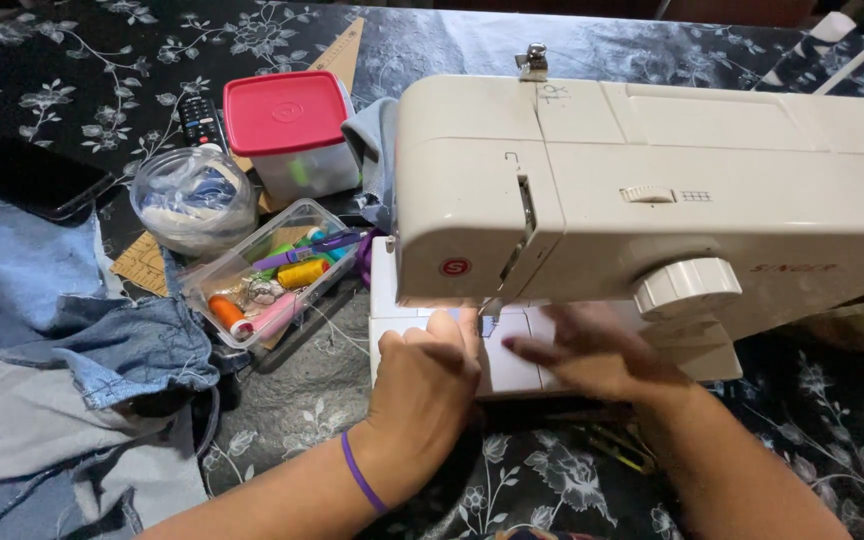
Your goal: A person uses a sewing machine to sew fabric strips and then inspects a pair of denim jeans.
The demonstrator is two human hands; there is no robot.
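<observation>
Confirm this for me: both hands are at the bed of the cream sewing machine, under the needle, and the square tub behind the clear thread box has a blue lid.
One detail is wrong: the lid of the square tub is red, not blue, as the head view shows. The rest holds: the left hand and right hand are at the bed of the cream sewing machine, and the tub sits behind the clear thread box.

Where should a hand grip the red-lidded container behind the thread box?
Judging by its pose, grip the red-lidded container across its clear side walls below the lid, coming from above. It stands upright, and the sewing machine crowds its right side.
</observation>
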